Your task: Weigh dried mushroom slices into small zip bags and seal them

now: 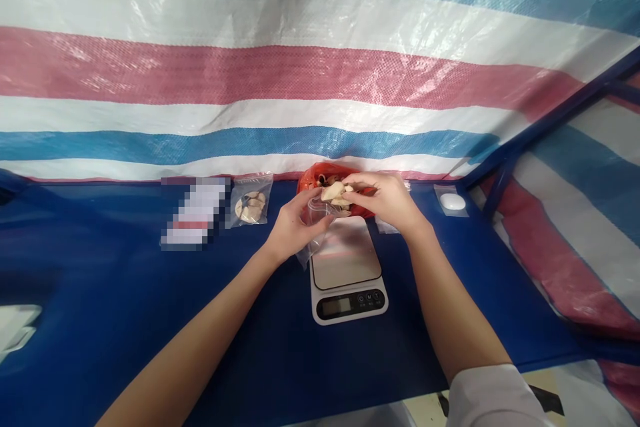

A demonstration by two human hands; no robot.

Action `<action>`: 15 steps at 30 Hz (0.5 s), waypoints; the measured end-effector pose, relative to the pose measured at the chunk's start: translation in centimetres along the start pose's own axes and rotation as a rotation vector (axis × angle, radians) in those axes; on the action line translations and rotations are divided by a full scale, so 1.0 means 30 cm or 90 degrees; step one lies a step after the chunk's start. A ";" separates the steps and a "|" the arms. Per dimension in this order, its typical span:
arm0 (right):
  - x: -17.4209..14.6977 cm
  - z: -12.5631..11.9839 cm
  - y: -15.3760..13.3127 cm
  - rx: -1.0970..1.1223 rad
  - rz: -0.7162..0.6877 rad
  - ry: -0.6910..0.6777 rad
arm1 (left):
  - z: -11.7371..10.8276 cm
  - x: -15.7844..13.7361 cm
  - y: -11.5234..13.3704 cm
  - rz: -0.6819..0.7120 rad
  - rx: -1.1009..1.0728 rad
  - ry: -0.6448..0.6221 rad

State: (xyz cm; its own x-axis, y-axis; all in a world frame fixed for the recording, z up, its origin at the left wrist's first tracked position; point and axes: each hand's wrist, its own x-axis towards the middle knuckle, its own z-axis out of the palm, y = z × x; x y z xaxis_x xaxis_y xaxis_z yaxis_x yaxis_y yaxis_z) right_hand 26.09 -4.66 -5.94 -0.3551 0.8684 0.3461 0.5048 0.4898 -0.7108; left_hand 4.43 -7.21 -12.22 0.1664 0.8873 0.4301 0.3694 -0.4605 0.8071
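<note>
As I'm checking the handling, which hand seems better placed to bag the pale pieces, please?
Probably the right hand: it holds the pale pieces near the clear bag in the left hand.

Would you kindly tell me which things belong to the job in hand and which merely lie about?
Seemingly in the job: clear zip bag (left hand); pale pieces (right hand); red plastic bag; digital scale; similarly filled zip bag.

Seemingly lying about: bagged white round item; pixelated item.
</note>
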 end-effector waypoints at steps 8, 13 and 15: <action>-0.007 -0.004 -0.056 -0.123 -0.066 -0.075 | 0.004 -0.002 0.009 -0.016 -0.027 -0.020; -0.009 -0.009 -0.061 -0.156 -0.086 -0.095 | 0.009 -0.003 0.007 -0.018 -0.035 -0.023; -0.008 -0.007 -0.062 -0.162 -0.095 -0.103 | 0.011 -0.003 0.013 -0.019 -0.037 -0.025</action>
State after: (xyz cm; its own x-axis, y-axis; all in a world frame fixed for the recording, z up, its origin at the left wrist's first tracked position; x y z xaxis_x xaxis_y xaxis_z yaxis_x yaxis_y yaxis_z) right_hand 25.41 -5.77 -4.58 -0.5501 0.7717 0.3191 0.6106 0.6324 -0.4767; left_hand 4.85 -7.44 -12.08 0.1923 0.9007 0.3895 0.3218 -0.4328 0.8421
